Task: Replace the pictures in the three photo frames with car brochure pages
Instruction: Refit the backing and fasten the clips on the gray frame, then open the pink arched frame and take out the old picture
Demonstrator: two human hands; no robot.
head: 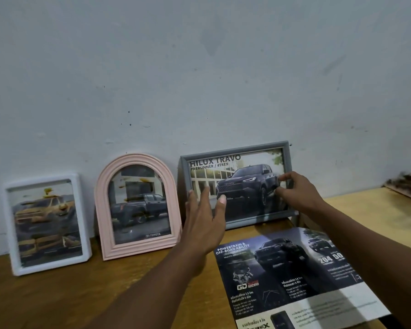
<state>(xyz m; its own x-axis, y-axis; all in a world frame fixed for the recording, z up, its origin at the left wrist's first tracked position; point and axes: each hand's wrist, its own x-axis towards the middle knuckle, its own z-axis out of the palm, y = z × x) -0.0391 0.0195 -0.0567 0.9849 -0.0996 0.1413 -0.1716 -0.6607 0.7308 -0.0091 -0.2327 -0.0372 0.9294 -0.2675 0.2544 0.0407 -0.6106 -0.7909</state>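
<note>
Three frames lean on the wall, each showing a car page: white frame [45, 224], pink arched frame [138, 207], grey frame [247, 184]. The grey frame stands rightmost, long axis horizontal, directly beyond both hands. Left hand [205, 217] is before its lower-left corner, fingers [205, 193] straight and spread, holding nothing. Right hand [299, 193] is at its right end, thumb and forefinger curved over the glass; whether they grip or merely touch, I cannot tell. Brochure [290, 276] lies flat on the table [57, 300], just before the frame.
</note>
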